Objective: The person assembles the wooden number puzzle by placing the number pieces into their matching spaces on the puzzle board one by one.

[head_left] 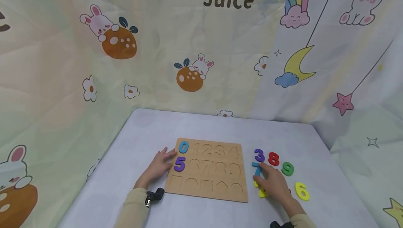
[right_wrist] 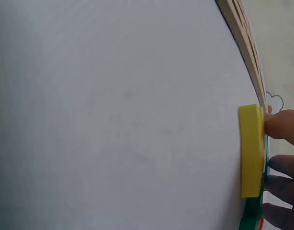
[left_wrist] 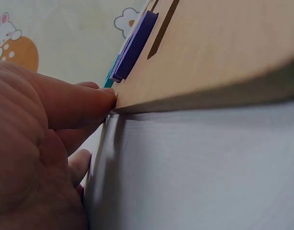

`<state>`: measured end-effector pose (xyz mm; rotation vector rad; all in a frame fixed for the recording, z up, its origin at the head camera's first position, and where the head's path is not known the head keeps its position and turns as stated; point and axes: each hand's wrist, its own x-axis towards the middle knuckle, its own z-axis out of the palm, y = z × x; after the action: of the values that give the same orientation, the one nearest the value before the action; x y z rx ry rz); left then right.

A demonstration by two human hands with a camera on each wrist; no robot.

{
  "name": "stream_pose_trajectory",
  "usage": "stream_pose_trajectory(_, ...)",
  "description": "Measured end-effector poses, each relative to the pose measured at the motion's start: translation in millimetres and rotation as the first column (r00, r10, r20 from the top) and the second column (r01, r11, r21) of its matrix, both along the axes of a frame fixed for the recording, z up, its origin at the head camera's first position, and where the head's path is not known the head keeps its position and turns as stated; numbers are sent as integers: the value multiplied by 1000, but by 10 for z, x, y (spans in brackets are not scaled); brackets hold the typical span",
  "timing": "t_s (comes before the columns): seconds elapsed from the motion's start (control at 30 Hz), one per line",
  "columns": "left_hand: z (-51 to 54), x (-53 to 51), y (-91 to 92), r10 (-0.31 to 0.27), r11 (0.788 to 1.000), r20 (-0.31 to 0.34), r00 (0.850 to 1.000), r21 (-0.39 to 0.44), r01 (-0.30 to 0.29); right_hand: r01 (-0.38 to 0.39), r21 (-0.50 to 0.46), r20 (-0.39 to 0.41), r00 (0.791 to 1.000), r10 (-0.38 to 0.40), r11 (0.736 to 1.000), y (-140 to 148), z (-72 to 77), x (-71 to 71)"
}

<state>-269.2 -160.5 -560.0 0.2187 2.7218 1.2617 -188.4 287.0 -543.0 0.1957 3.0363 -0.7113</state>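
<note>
A wooden number board [head_left: 217,195] lies on the white table, with a blue 0 [head_left: 183,147] and a purple 5 [head_left: 179,164] in its left column. My left hand [head_left: 157,166] touches the board's left edge with its fingers nearly straight; the left wrist view shows its fingertips at the corner beside the purple 5 [left_wrist: 135,48]. To the right of the board, my right hand [head_left: 275,183] pinches a blue 7 [head_left: 257,170] between thumb and index finger. Under that hand lies a yellow piece [head_left: 263,193], partly hidden. The right wrist view shows a yellow piece [right_wrist: 251,153] by the fingers.
Around the right hand lie a purple 3 [head_left: 259,155], a red 8 [head_left: 274,159], a green 9 [head_left: 288,168] and a yellow 6 [head_left: 302,191]. Outlined number and shape recesses cover the board. A printed curtain [head_left: 151,70] hangs behind the table [head_left: 151,126].
</note>
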Motion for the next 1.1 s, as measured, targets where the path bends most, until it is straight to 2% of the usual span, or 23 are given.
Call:
stream_pose_trajectory(0.27, -58, 25, -51, -18, 1000, -69, 997, -5, 18, 0, 3, -42, 999, 0, 1000, -78, 20, -26)
stream_pose_trajectory(0.37, -74, 29, -61, -7, 1000, -78, 997, 2, 8, 14, -2, -59, 998, -14, 1000, -104, 22, -30)
stream_pose_trajectory(0.6, -123, 45, -76, 26, 999, -46, 999, 29, -25, 47, -49, -78, 996, -51, 998, -213, -12, -20)
stream_pose_trajectory(0.83, -81, 60, -61, 32, 998, -75, 997, 56, -28, 22, -119, -159, 987, -41, 993, -322, -20, -32)
stream_pose_trajectory(1.1, -45, 60, -29, 3, 999, -103, 995, 52, 2, 7, -209, -181, 982, -45, 978, -485, -47, -43)
